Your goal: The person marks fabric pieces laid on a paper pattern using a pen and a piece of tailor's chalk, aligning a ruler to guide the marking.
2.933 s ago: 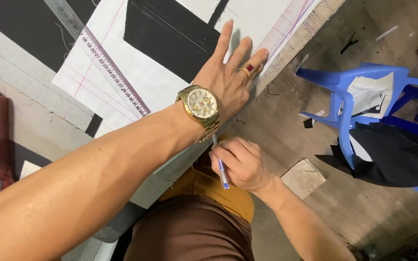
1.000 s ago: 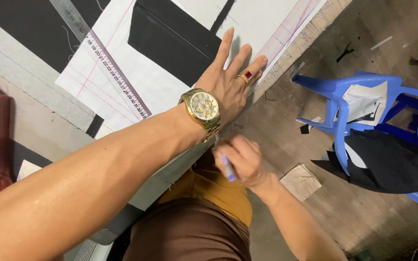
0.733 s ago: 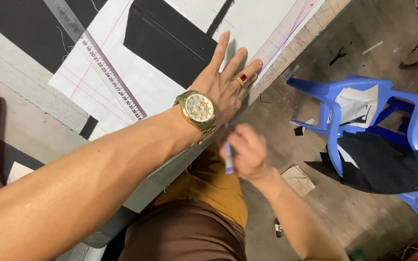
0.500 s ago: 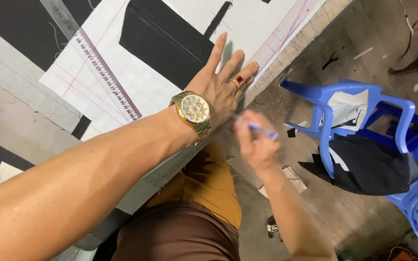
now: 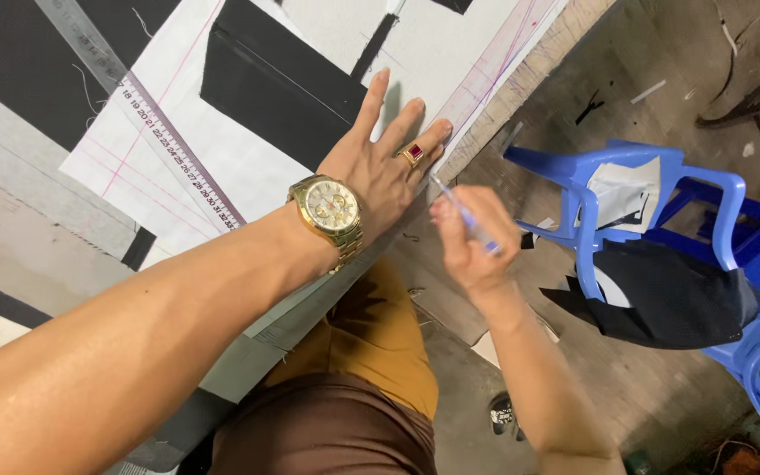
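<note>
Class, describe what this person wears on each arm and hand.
The left hand has a gold ring with a red stone; its wrist carries a gold wristwatch with a pale round dial. The right hand shows no jewellery. Both forearms are bare, no sleeves.

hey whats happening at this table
A person presses the left hand, with a gold watch and a red-stoned ring, flat on white pattern paper over black fabric. The right hand holds a blue pen at the table edge, its tip near the paper's border. A ruler lies alongside; blue plastic chairs stand nearby.
</note>
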